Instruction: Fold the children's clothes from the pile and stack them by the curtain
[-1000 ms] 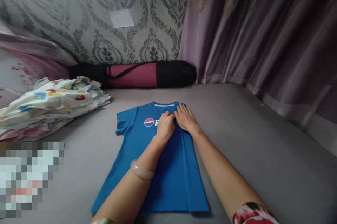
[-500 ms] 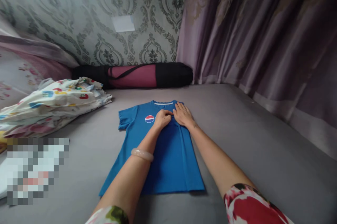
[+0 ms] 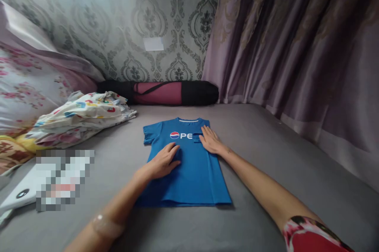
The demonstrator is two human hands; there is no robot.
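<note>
A blue T-shirt (image 3: 189, 181) with a round logo and the white letters "PE" lies flat on the grey bed sheet. Its right side is folded inward over the front, with that sleeve lying across the chest; the left sleeve sticks out to the side. My right hand (image 3: 211, 140) rests flat on the folded edge near the right shoulder, fingers stretched out. Over the middle-left of the shirt is my left hand (image 3: 164, 161), fingers apart and holding nothing; whether it touches the cloth I cannot tell.
Crumpled patterned cloth (image 3: 79, 114) is heaped on the left, with a white phone-like device (image 3: 29, 189) and a blurred-out item nearby. A black and maroon long bag (image 3: 160, 93) lies along the wall. Purple curtains (image 3: 266, 47) hang at the right.
My left hand has left the chest and moved back and left, uncovering the letters. My right hand stays on the folded edge. The camera view has shifted.
</note>
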